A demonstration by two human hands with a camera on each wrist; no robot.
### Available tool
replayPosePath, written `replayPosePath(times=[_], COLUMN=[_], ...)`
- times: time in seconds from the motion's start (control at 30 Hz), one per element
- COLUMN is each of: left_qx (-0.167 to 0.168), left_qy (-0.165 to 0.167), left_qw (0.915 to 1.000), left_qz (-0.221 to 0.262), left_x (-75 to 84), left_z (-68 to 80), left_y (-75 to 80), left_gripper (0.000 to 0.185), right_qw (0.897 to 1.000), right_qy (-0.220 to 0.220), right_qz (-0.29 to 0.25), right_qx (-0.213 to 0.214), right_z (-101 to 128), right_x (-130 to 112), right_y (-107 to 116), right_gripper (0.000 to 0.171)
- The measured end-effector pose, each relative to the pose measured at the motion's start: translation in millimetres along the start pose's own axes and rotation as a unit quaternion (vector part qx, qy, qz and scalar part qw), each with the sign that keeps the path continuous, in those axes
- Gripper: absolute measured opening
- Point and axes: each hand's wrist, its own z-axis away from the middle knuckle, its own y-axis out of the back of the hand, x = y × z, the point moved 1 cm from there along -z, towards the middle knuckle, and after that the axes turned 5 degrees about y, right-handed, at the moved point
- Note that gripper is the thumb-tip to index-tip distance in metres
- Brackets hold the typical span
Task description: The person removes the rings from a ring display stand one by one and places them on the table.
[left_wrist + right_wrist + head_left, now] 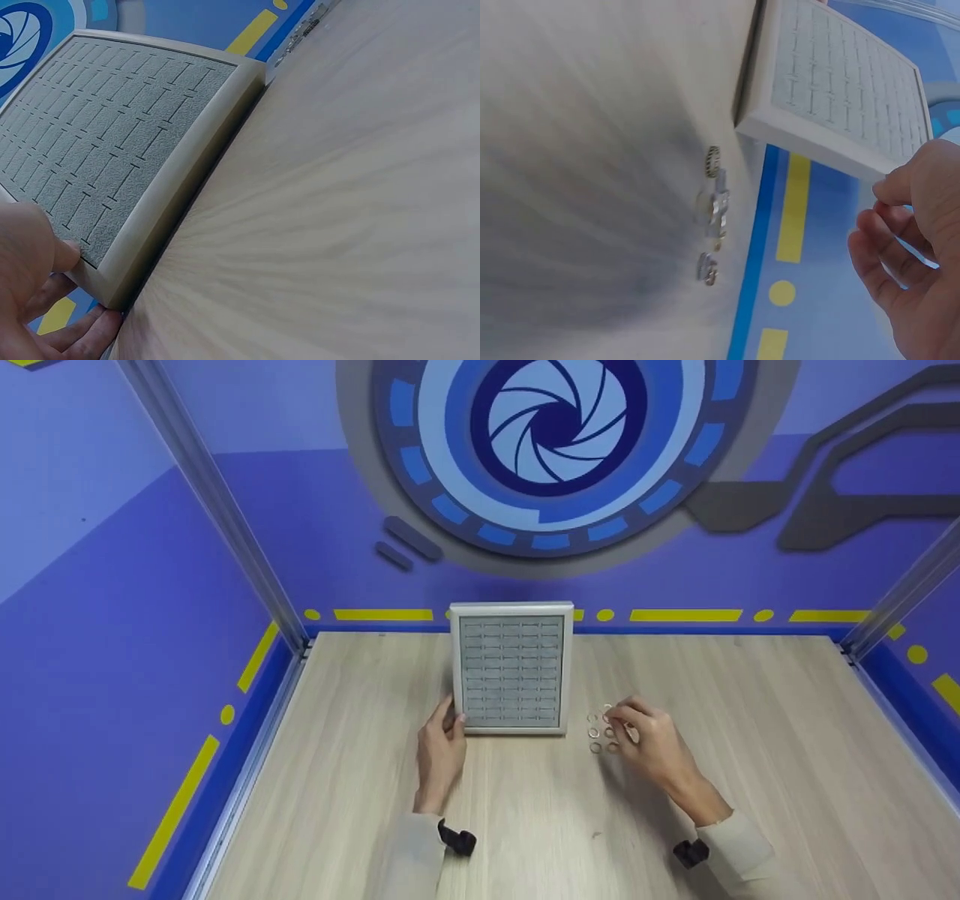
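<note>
A silver-framed ring tray [512, 671] with grey slotted foam stands tilted up at the middle of the wooden table [750, 750]; its slots look empty. My left hand [451, 724] grips the tray's near-left corner [112, 135], thumb on the foam and fingers [82, 330] under the frame. Several small silvery rings [604, 731] lie loose on the wood just right of the tray. My right hand [628, 721] hovers over them with curled fingers. In the right wrist view that hand [874, 216] is apart from the rings [714, 214], and a thin pale glint shows between its fingers [885, 255].
Purple and blue walls with yellow markings enclose the table at the back and both sides, with metal posts [217, 502] at the back corners. Bare wood lies to the left, to the right and in front of the hands.
</note>
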Motion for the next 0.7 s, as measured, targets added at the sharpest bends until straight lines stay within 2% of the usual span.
replayPosePath(times=[0.23,0.5,0.7], left_qx=[0.004,0.001,0.002], left_qy=[-0.003,-0.001,-0.001], left_qw=[1.0,1.0,1.0], left_qz=[0.001,0.0,-0.005], left_x=[0.4,-0.3,0.4], left_z=[-0.9,-0.1,-0.7], left_y=[0.3,-0.3,-0.8], left_gripper=[0.053,0.052,0.051], right_qw=[0.999,0.998,0.997], right_qy=[-0.033,-0.04,-0.061], right_qz=[0.014,0.034,0.027], right_qx=[-0.018,-0.028,-0.044], right_z=[15.2,30.1,39.8], right_x=[5.3,10.0,16.6], right_y=[3.1,4.0,4.4], right_gripper=[0.026,0.023,0.021])
